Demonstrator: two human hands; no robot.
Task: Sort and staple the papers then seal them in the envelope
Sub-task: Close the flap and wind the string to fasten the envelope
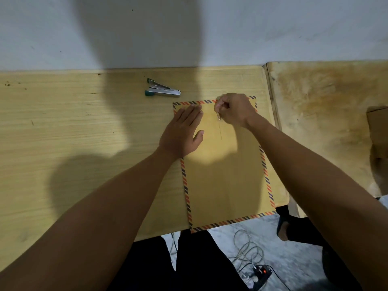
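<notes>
1. A light wooden table (84, 133) fills most of the view, its far edge against a pale wall (273, 28); a second, more worn wooden surface (325, 101) butts against its right side.
2. A large brown envelope (226, 175) with an orange-and-dark striped border lies flat on the table's right part, its near end hanging past the table's front edge.
3. The left hand (182, 131) lies flat on the envelope's upper left area, fingers straight and close together, thumb out to the side, pressing the paper down.
4. The right hand (233, 110) rests at the envelope's top edge with its fingers curled, pinching a thin string-like closure (219, 118) that hangs down over the envelope's face.
5. A stapler (161, 90) with green ends sits on the table just beyond the envelope's top left corner, apart from both hands.
6. On the floor below, a power strip (259, 275) and loose cables (247, 248) are visible.
</notes>
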